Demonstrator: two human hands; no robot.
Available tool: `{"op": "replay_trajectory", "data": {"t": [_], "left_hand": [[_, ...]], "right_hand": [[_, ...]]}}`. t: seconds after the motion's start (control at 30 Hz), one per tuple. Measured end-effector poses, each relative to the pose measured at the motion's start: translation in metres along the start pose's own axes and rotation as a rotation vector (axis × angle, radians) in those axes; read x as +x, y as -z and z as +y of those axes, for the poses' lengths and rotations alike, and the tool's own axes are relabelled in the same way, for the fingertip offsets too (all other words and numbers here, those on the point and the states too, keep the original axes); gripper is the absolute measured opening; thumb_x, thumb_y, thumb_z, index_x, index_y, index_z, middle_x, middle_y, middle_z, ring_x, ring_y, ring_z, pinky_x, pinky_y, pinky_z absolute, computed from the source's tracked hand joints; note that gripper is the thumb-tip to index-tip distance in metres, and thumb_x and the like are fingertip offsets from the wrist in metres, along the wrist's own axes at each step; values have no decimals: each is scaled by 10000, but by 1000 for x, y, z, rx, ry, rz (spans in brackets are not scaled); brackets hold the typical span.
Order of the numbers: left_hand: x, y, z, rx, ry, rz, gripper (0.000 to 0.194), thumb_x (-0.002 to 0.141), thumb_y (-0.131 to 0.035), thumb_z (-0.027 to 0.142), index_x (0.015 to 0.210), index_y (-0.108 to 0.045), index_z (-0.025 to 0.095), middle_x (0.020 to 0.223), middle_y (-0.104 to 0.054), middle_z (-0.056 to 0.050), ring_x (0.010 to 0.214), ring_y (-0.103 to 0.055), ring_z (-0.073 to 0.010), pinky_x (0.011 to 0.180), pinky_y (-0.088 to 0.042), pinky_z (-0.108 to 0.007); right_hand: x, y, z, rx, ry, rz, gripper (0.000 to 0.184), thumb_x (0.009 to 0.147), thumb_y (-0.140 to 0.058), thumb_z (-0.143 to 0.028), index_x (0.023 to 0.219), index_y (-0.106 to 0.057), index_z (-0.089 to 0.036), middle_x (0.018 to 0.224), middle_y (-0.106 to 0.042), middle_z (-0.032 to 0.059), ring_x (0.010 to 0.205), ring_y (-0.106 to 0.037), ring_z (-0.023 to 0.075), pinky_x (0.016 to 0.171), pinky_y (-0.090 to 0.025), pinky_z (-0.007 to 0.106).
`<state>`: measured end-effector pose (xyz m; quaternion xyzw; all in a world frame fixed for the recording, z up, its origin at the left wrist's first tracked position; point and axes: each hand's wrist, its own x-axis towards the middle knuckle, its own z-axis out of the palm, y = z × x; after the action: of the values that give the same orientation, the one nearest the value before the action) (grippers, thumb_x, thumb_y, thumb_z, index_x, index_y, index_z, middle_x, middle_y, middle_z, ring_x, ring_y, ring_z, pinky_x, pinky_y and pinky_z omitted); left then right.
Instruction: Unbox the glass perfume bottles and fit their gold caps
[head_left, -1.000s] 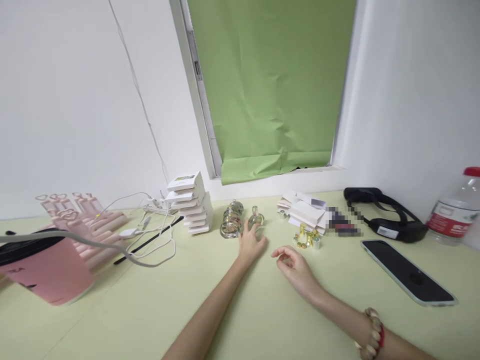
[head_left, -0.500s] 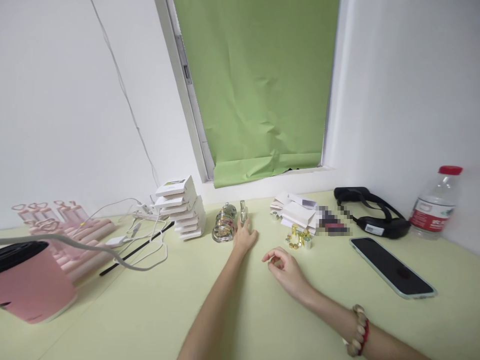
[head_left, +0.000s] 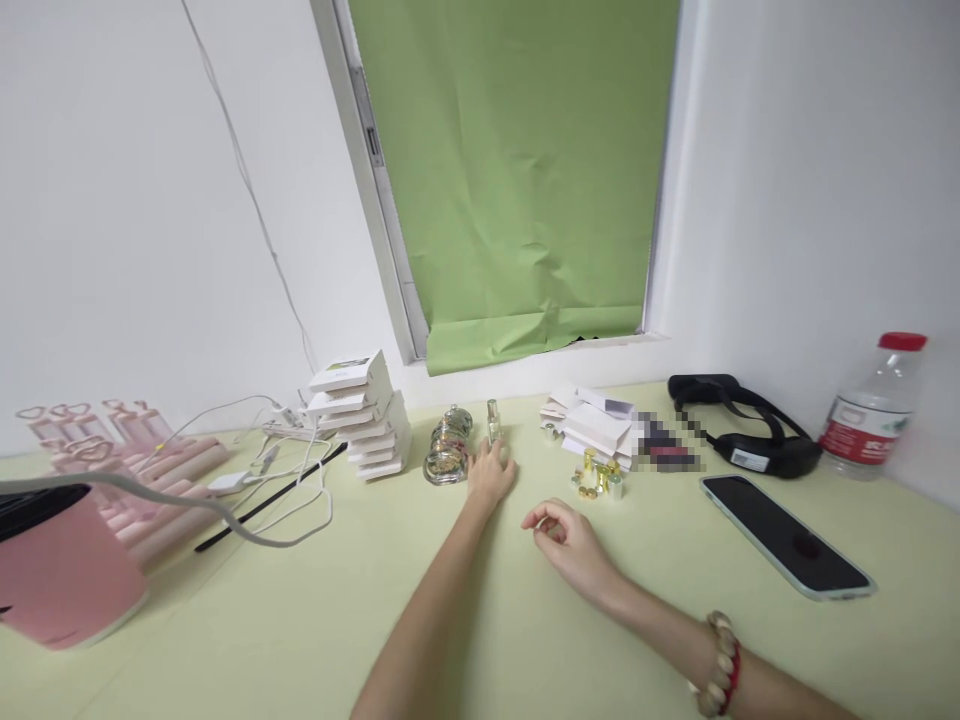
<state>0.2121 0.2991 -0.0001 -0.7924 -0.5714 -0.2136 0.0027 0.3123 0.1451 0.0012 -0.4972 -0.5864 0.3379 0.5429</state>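
Observation:
My left hand (head_left: 490, 478) lies low over the table with its fingers spread, and no object shows in it. Just beyond its fingertips a small glass bottle with a shiny metallic top (head_left: 493, 424) stands upright; whether the fingers touch it, I cannot tell. Left of that hand is a row of shiny, clear and silvery round containers (head_left: 448, 447). My right hand (head_left: 568, 543) hovers nearer to me, fingers loosely curled, thumb apart from them, nothing visible inside. Beyond it sit several small gold and silver caps (head_left: 598, 476). A beaded bracelet (head_left: 718, 665) circles the right wrist.
White boxes (head_left: 364, 420) are stacked at the back left, near tangled white cables (head_left: 300, 490). A pink container (head_left: 67, 570) and pink tubes (head_left: 176, 465) occupy the left. To the right are loose white cartons (head_left: 596, 425), a phone (head_left: 784, 535), a black headset (head_left: 765, 450) and a bottle (head_left: 870, 420).
The small glass bottle stands slightly farther right, and my left fingers have drawn back a little from it. My right hand is almost unmoved.

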Motion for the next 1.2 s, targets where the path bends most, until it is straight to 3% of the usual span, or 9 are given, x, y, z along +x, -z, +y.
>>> {"op": "replay_trajectory", "data": {"t": [0.2, 0.47, 0.73, 0.9, 1.03, 1.2], "left_hand": [[3, -3, 0, 22, -18, 33, 500, 764, -461, 302, 1254, -434, 208, 1387, -322, -137, 1259, -326, -294, 1005, -265, -429], [11, -2, 1, 59, -20, 117, 389, 795, -390, 271, 1149, -525, 184, 1126, -513, -134, 1053, -481, -276, 905, -352, -394], [12, 0, 3, 64, -76, 118, 326, 783, -397, 248, 1063, -551, 187, 998, -523, -112, 939, -522, -251, 835, -399, -349], [12, -1, 1, 48, -8, 135, 359, 778, -405, 241, 1111, -510, 154, 1121, -493, -136, 1026, -508, -262, 864, -402, -361], [13, -5, -1, 32, 54, 137, 496, 774, -408, 242, 1233, -392, 56, 1319, -354, -207, 1162, -430, -293, 936, -365, -372], [16, -7, -2, 21, 50, 96, 517, 764, -419, 258, 1236, -390, 50, 1267, -425, -208, 1133, -453, -308, 933, -365, -397]], "right_hand": [[0, -1, 1, -4, 0, -4, 204, 644, -423, -86, 713, -590, -181, 817, -598, 19, 704, -551, 129, 597, -427, 229], [1, -2, 2, -4, -12, -12, 198, 641, -433, -84, 713, -592, -179, 803, -599, 13, 687, -548, 120, 581, -421, 213], [0, -2, -1, -4, -27, -19, 202, 633, -432, -83, 712, -592, -178, 794, -606, 12, 662, -539, 117, 573, -411, 215], [0, -1, 2, -10, -19, -24, 209, 633, -433, -79, 719, -595, -180, 796, -609, 10, 678, -546, 121, 587, -418, 219], [1, -2, 2, -13, -14, -21, 208, 635, -431, -80, 713, -596, -181, 795, -608, 11, 675, -545, 121, 582, -417, 218], [0, -2, -1, -22, -30, -30, 201, 640, -427, -83, 710, -592, -176, 796, -596, 15, 676, -537, 120, 575, -412, 216]]}}
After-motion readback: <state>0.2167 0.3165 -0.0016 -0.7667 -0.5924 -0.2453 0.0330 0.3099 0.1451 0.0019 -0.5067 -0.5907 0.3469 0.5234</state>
